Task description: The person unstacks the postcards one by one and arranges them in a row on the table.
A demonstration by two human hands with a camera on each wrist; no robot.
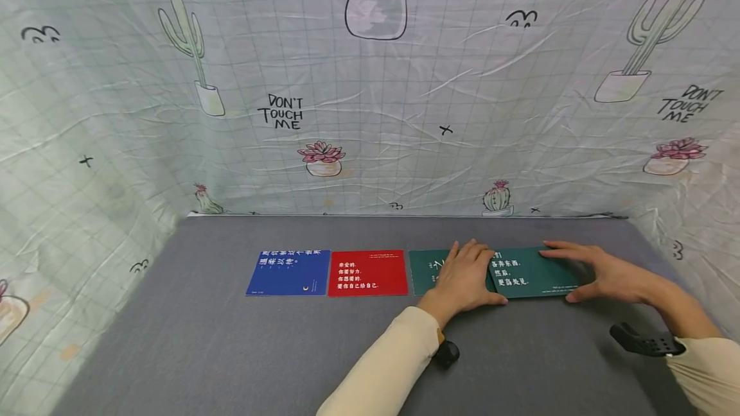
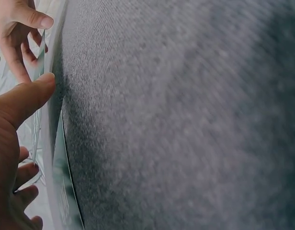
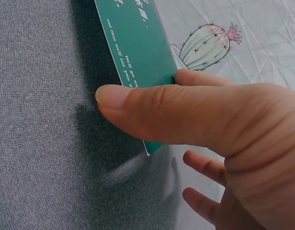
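Observation:
A dark green card (image 1: 534,273) with white lettering is held between both hands, just over the grey table. My left hand (image 1: 464,279) grips its left end, thumb on the near edge and fingers at the far one. At the right end my right hand (image 1: 607,273) pinches the card the same way; the right wrist view shows the thumb (image 3: 152,108) across the card's corner and a shadow under it. A second green card (image 1: 423,271) lies flat, partly hidden beneath my left hand. Left of it are a red card (image 1: 370,278) and a blue card (image 1: 291,275).
The flat cards form a row on the grey tabletop (image 1: 231,358), near its back edge. A pale cloth (image 1: 405,95) printed with cacti hangs behind the table and along both sides. A black band (image 1: 644,341) circles the right wrist.

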